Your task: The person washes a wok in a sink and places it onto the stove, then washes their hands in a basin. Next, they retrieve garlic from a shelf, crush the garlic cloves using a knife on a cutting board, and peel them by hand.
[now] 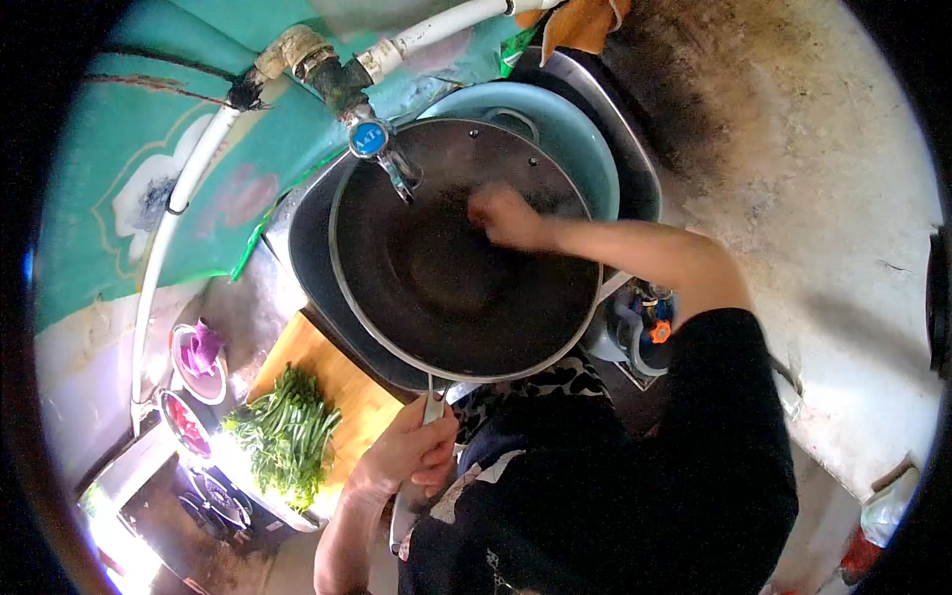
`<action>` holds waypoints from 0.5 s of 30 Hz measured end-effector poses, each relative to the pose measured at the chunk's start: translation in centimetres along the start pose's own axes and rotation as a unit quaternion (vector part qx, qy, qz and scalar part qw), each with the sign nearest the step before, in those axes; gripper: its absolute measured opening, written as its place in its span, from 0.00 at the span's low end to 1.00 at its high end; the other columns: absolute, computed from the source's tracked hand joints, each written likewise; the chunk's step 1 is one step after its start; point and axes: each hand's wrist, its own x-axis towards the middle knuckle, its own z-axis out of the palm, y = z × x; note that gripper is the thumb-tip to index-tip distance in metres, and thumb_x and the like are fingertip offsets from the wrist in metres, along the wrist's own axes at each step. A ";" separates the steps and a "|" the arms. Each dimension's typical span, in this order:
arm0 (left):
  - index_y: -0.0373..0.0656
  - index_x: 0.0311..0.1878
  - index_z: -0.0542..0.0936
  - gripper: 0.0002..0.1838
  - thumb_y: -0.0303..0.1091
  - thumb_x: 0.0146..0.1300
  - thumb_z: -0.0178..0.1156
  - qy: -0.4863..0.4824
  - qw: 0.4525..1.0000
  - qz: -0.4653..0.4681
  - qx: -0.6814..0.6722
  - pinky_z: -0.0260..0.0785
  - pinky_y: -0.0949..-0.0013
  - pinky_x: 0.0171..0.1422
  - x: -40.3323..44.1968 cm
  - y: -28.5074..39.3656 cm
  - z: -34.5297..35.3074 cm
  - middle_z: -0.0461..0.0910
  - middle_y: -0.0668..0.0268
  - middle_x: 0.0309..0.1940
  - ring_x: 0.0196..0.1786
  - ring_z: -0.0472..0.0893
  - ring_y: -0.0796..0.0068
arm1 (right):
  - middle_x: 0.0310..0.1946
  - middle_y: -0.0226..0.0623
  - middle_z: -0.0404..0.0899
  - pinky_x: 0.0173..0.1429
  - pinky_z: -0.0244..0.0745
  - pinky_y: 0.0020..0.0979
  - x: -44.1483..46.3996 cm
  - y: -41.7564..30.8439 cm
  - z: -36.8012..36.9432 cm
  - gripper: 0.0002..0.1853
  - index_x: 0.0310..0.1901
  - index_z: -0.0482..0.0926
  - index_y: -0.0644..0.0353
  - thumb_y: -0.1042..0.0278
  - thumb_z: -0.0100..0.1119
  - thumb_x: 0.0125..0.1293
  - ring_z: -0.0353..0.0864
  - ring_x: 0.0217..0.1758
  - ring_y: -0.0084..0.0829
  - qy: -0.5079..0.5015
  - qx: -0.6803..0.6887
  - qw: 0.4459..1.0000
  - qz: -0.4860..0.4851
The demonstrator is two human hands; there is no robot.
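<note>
A large dark wok [426, 317] with a pale rim lies over the sink [315, 238], its inside facing up. My left hand [409, 451] is wrapped round the long handle [434, 405] at the near side. Inside the wok, slightly blurred, my right hand [506, 216] is closed, knuckles up, near the dark inner surface. Whatever it grips, if anything, is hidden beneath the fingers. A tap [382, 149] with a blue badge points down over the wok's left part. Under the wok's far right edge sits a light blue basin [593, 164].
Left of me, a wooden cutting board [362, 392] bears a pile of chopped greens [288, 436]. Beside it stand a bowl [213, 389] with something purple and another bowl [188, 424] with red pieces. White pipes [164, 228] run along the wall. A stained counter [813, 198] lies at right.
</note>
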 end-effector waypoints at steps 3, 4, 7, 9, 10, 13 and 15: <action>0.45 0.32 0.63 0.08 0.33 0.68 0.47 -0.004 1.000 0.010 0.023 0.59 0.75 0.14 0.0 0.2 0.1 0.59 0.73 0.13 0.11 0.61 0.83 | 0.31 0.43 0.75 0.45 0.69 0.46 -2.1 -2.8 -0.5 0.09 0.28 0.76 0.59 0.78 0.56 0.40 0.74 0.40 0.47 -0.010 0.039 0.999 -0.007; 0.44 0.32 0.63 0.08 0.33 0.68 0.47 0.003 1.000 -0.002 0.023 0.59 0.75 0.14 -0.1 0.0 0.0 0.59 0.73 0.13 0.11 0.61 0.82 | 0.32 0.43 0.75 0.45 0.68 0.47 -3.2 -4.5 -0.5 0.09 0.29 0.76 0.59 0.78 0.56 0.40 0.74 0.40 0.48 -0.015 0.060 0.998 -0.008; 0.44 0.32 0.63 0.08 0.33 0.68 0.47 0.003 1.000 0.000 0.018 0.59 0.74 0.13 0.0 0.0 -0.2 0.59 0.73 0.13 0.11 0.60 0.82 | 0.32 0.44 0.75 0.45 0.67 0.48 -3.7 -6.0 -0.6 0.09 0.29 0.75 0.59 0.77 0.56 0.41 0.73 0.40 0.49 -0.025 0.099 0.995 -0.016; 0.45 0.32 0.63 0.08 0.34 0.68 0.48 -0.006 1.000 0.014 0.009 0.59 0.74 0.13 0.4 0.1 0.0 0.59 0.73 0.13 0.11 0.60 0.82 | 0.35 0.39 0.76 0.49 0.68 0.42 -2.9 -5.0 -0.5 0.04 0.31 0.76 0.60 0.76 0.56 0.52 0.74 0.45 0.42 -0.037 0.052 0.998 0.007; 0.45 0.32 0.63 0.09 0.34 0.68 0.48 -0.006 1.000 0.010 0.019 0.58 0.74 0.13 0.3 0.2 -0.1 0.59 0.73 0.13 0.11 0.61 0.83 | 0.35 0.39 0.76 0.49 0.68 0.42 -0.7 -3.5 0.3 0.04 0.31 0.76 0.60 0.76 0.56 0.52 0.74 0.45 0.42 -0.036 0.054 0.998 0.007; 0.45 0.31 0.62 0.09 0.34 0.68 0.48 0.009 1.000 0.000 0.022 0.58 0.74 0.13 0.1 0.0 0.0 0.59 0.73 0.13 0.11 0.61 0.83 | 0.35 0.41 0.76 0.49 0.67 0.45 4.2 -1.1 2.3 0.07 0.32 0.77 0.59 0.77 0.56 0.49 0.74 0.45 0.44 0.110 -0.013 0.994 -0.005; 0.46 0.31 0.62 0.10 0.35 0.68 0.48 0.013 1.000 0.001 0.028 0.58 0.74 0.13 -0.2 0.2 0.4 0.59 0.73 0.13 0.12 0.61 0.83 | 0.40 0.42 0.76 0.53 0.64 0.48 0.2 -4.8 2.8 0.14 0.41 0.77 0.57 0.73 0.57 0.50 0.72 0.48 0.47 0.069 0.053 0.996 -0.005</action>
